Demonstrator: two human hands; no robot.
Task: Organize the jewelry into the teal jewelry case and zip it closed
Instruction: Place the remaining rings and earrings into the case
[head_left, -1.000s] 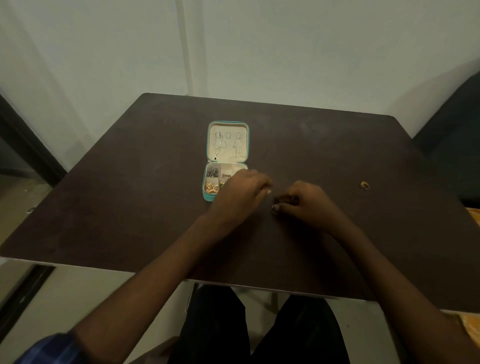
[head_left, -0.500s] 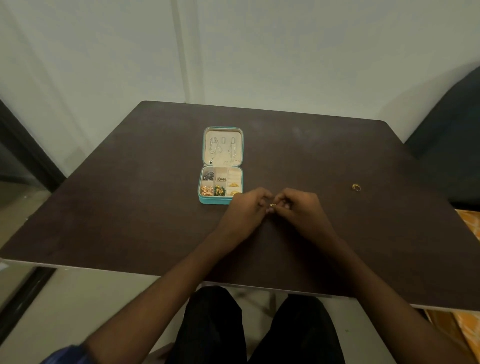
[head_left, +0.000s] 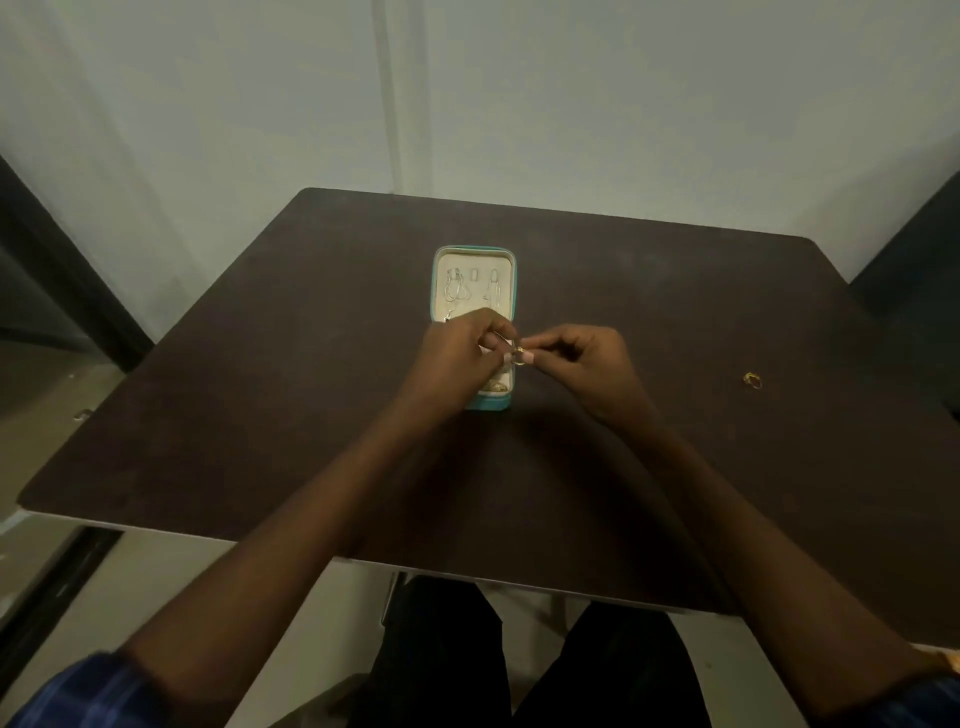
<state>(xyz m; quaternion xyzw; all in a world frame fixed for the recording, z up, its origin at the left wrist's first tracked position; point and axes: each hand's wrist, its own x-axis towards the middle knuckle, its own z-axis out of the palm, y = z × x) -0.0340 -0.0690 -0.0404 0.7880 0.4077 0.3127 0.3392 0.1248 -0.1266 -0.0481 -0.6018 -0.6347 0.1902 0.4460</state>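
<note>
This looks like a simple room in a home or a small office; I cannot tell which. A dark brown table (head_left: 322, 395) stands against a plain pale wall (head_left: 623, 104), beside a dark door frame (head_left: 57, 291). A dark upholstered seat (head_left: 914, 260) is at the right. The floor (head_left: 41, 415) is pale and bare.
</note>
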